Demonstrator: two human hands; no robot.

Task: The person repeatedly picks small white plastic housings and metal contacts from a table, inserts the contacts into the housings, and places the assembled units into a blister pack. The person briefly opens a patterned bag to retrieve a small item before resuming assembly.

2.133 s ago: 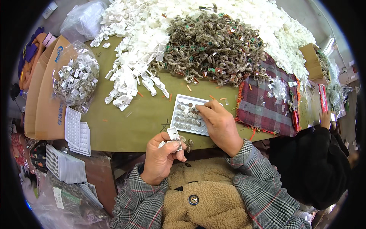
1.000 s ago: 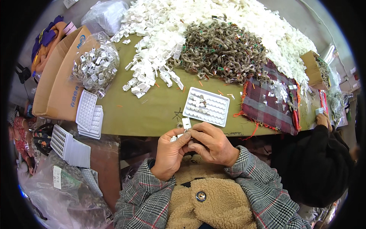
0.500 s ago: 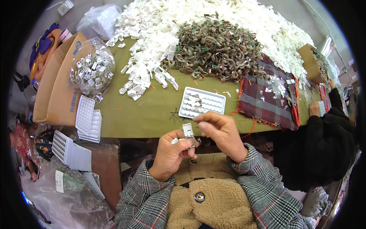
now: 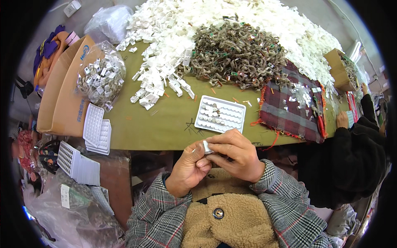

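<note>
Close to the front edge of the table, both hands meet around a small white plastic case (image 4: 207, 147). My left hand (image 4: 189, 167) pinches it from the left between thumb and fingers. From the right, my right hand (image 4: 237, 153) closes on the same case, and its fingers cover much of it. Just beyond the hands lies a white tray (image 4: 237, 123) with rows of round cups. Small round pieces (image 4: 215, 113) sit in its left and middle part.
A heap of white plastic cases (image 4: 155, 62) and a pile of dark cable-like coils (image 4: 237, 56) cover the far table. At right are a plaid cloth (image 4: 285, 111) and a person in black (image 4: 347, 161). At left stand a cardboard box (image 4: 62, 95) and stacked trays (image 4: 78, 163).
My right hand has come down and left onto the white case, which stood open in my left hand before. Its raised white part now appears folded down between the fingers.
</note>
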